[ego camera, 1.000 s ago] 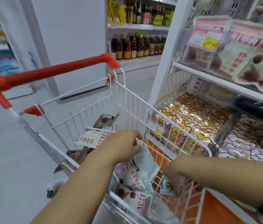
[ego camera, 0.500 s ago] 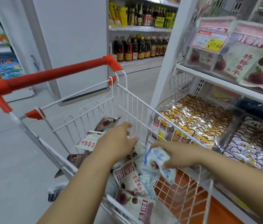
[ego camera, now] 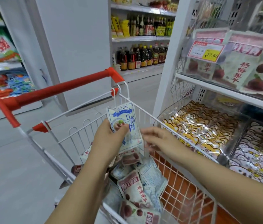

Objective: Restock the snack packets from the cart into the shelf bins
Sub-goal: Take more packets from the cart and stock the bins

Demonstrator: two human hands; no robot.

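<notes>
Change noted: blue-and-white packet [ego camera: 127, 118], half a second ago in the right hand low inside the cart [ego camera: 85, 131], now raised above the cart's far rim and gripped by the left hand [ego camera: 109, 139], thumb pressed across the front face, fingers curled behind. Possibly a second packet pinched beneath it in the same grip; cannot tell. Right hand [ego camera: 158, 139] over the cart, just beside the packet's right edge, fingers loosely spread, nothing seen held; contact with the packet not determinable. Judged a hand-over: right hand freed, likely for gathering more stock. Held packet not yet at the shelf.

Containers. Cart: white wire basket with red handle [ego camera: 59, 92], holding a loose heap of packets at the near end, red-plum packets [ego camera: 134, 189] uppermost, blue-and-white ones mixed among them. Low, right of the cart: clear bin [ego camera: 200, 126] full of gold-wrapped sweets; farther right of the cart, a bin of pale wrapped sweets [ego camera: 257, 151]. Higher, right of the cart: shelf bin [ego camera: 244, 68] stocked with upright red-plum packets matching the cart's, price tag [ego camera: 208, 49] on its front. No bin of blue-and-white packets in view; destination for the held packet not established.
</notes>
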